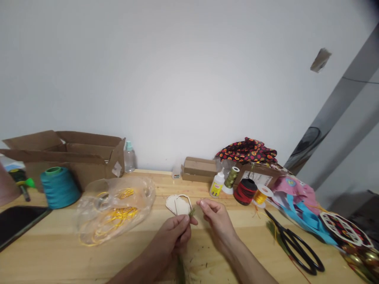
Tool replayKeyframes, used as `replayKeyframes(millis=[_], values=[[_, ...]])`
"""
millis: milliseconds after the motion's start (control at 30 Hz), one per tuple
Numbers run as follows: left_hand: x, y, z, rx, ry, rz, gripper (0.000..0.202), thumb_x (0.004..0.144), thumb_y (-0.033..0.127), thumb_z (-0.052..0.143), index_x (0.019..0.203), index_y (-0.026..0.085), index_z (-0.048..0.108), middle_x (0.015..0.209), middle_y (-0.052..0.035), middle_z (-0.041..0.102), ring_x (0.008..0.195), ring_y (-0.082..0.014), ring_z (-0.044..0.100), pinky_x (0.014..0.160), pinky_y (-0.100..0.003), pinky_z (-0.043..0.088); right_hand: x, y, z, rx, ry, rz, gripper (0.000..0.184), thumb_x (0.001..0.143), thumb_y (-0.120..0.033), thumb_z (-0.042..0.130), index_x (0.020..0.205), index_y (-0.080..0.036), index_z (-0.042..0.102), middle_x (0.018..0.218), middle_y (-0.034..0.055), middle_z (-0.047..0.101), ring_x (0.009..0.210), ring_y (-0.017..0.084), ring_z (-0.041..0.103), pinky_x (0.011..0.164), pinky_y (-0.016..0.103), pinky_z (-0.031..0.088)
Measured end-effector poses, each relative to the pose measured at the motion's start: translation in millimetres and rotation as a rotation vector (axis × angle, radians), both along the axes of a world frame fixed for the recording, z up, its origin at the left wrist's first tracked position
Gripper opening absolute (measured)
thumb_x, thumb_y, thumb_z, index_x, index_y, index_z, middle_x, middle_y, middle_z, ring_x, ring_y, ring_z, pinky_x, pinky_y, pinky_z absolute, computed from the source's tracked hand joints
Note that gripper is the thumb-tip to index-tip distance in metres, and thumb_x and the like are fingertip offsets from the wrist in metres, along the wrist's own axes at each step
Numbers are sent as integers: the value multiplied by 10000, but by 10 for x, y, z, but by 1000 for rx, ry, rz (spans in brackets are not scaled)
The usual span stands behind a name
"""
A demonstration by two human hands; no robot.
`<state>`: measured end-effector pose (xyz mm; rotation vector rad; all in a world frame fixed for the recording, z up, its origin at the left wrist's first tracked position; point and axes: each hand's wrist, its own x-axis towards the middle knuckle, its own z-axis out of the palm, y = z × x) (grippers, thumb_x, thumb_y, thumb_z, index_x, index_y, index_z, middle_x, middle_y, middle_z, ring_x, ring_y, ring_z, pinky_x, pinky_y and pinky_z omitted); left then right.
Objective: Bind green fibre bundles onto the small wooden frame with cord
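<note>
The left hand (173,236) gripped a pale wooden cut-out (177,205) between thumb and fingers, above the table (38,256), with green thread (192,212) at its edge. The right hand (216,221) was pinched narrow just beside it, though whether it held thread, I couldn't tell.

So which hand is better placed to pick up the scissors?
Right, probably. The right hand is on the scissors' side and seems to hold nothing bulky, its fingertips pinched together. The left hand is occupied gripping the pale wooden cut-out and sits farther away.
</note>
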<state>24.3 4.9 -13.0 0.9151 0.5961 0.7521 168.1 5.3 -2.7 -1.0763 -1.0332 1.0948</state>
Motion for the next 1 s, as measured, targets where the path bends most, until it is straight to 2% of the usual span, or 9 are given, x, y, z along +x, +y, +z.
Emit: replayKeyframes(millis=[167,400,500,633,733,767,833,900,1000], values=[[0,19,-27,-7,-19,-20,340,668,470,554,725,141,491,390,114,303,346,-24,116,363,-202,57,-14,16,-12,26,18,-33,243,612,-372,664,651,-133,684,587,-11,527,455,51,298,423,187,208],[4,26,-26,-18,-20,-4,330,664,452,573,705,133,502,391,111,299,354,-21,121,360,-187,57,86,80,-3,98,98,-184,265,613,-394,654,655,-132,650,472,-56,381,431,53,240,406,186,182],[-18,73,-55,-7,-12,9,354,658,469,574,721,125,516,389,111,298,352,-20,111,356,-185,51,235,102,107,163,134,-254,271,603,-415,652,638,-148,625,479,-65,351,441,58,230,408,185,189],[-38,159,-92,-13,-49,25,363,618,465,617,698,126,518,380,115,311,334,-8,109,349,-171,54,438,19,360,270,138,-301,287,613,-461,622,637,-175,607,508,-68,350,448,59,232,419,181,210],[-39,194,-91,-34,-76,84,385,564,465,660,667,122,518,375,110,348,311,4,138,336,-152,65,430,-178,597,287,29,-230,207,599,-346,675,562,-150,620,530,-46,420,475,65,310,461,197,265],[-38,198,-89,-36,-84,104,385,554,459,670,662,123,517,381,104,373,306,5,168,331,-145,80,384,-256,672,280,-53,-166,167,584,-279,697,531,-137,628,548,-27,460,513,79,362,496,209,293],[-37,196,-89,-31,-100,140,357,569,434,672,665,125,521,426,75,454,322,-4,280,333,-131,160,244,-385,788,290,-355,46,138,644,-248,651,549,-147,656,572,-9,496,570,106,415,546,228,319],[-38,188,-96,-29,-128,151,296,621,387,654,682,123,535,518,29,546,415,-34,434,401,-137,297,78,-433,823,310,-504,193,133,676,-249,620,592,-164,680,576,-11,492,564,103,412,535,228,317],[-43,175,-105,-42,-188,117,208,694,313,611,718,112,565,643,-37,622,609,-103,560,594,-207,414,-130,-326,696,296,-529,194,118,665,-264,622,630,-182,699,595,-12,491,542,93,405,512,221,323]])
